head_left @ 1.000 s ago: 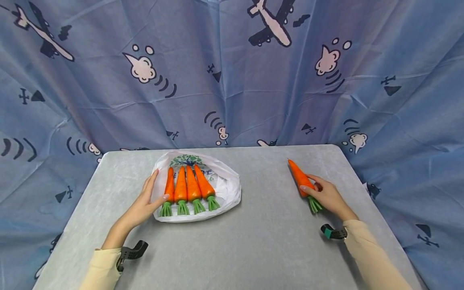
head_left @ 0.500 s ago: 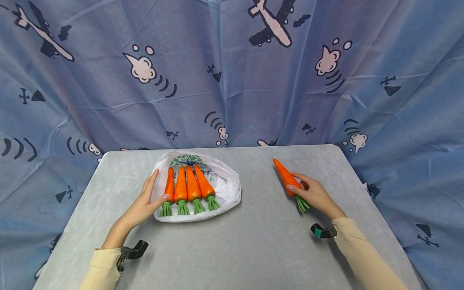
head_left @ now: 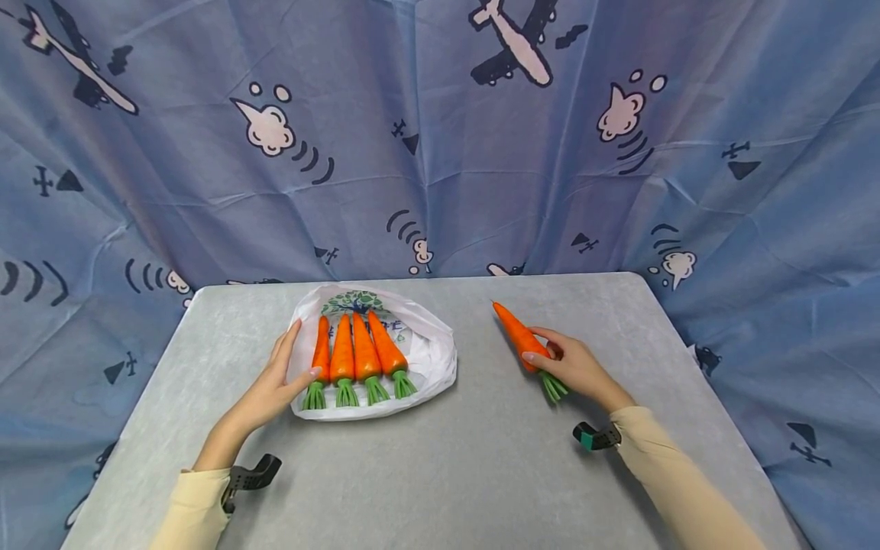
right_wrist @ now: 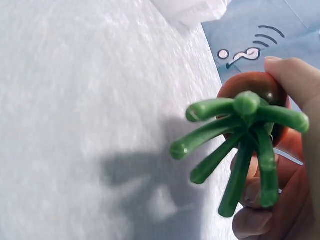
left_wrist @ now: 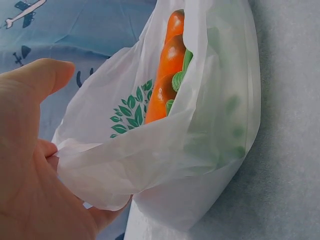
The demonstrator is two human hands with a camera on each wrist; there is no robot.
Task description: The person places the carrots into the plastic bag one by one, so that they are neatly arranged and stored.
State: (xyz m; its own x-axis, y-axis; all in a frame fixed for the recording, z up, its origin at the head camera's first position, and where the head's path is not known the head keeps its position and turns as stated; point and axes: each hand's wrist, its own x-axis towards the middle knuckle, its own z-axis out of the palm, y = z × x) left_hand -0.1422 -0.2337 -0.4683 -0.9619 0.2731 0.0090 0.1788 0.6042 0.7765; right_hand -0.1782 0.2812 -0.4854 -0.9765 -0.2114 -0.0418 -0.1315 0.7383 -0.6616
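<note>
My right hand (head_left: 577, 372) pinches a carrot (head_left: 514, 336) near its thick end, thumb on one side and fingers on the other. Green stalks (right_wrist: 242, 150) stick out toward my wrist. The shadow in the right wrist view suggests it hangs above the table. My left hand (head_left: 271, 389) rests at the left side of a white plastic bag (head_left: 433, 351), fingers fairly straight behind its wall (left_wrist: 100, 165), thumb apart from it. Inside the bag several carrots (head_left: 344, 351) lie side by side, tips away from me, green stalks toward me.
The grey table (head_left: 440, 473) ends at a straight far edge. Behind it hangs a blue curtain (head_left: 440, 137) with printed planes. Each wrist wears a black strap-on device (head_left: 254, 473).
The right hand has moved left with the carrot, toward the bag. The left hand and the bag have stayed where they were.
</note>
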